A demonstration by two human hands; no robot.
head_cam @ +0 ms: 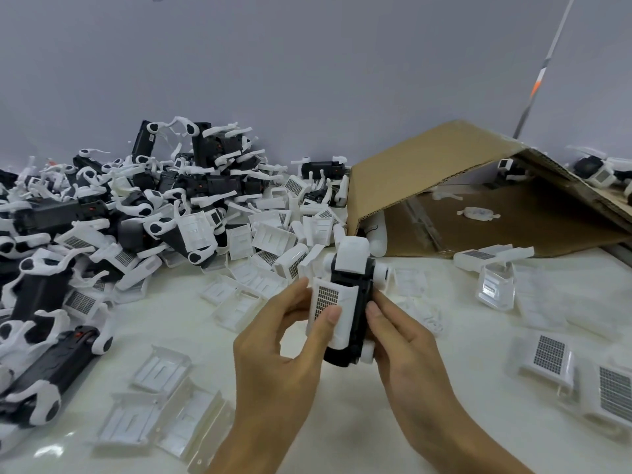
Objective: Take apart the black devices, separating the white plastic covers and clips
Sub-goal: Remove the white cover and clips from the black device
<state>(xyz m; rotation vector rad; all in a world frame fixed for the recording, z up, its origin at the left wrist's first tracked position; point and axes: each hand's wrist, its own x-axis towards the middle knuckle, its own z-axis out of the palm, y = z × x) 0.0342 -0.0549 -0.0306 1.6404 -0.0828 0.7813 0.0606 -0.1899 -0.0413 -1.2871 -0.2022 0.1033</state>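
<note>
Above the middle of the tabletop point(307, 422), both hands clamp one black device point(349, 302); the left hand point(280, 343) thumbs its white cover point(330, 309), likely to pry it off; the right hand point(400, 340) braces the body; the pile point(119, 217) waits at the left edge.

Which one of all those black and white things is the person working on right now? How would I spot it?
Start at the brown cardboard box lying open on its side at the back right, then come straight down toward the camera. There the left hand and right hand grip one black device with a white cover. It is the only one lifted off the table; the others lie in the pile.
</note>
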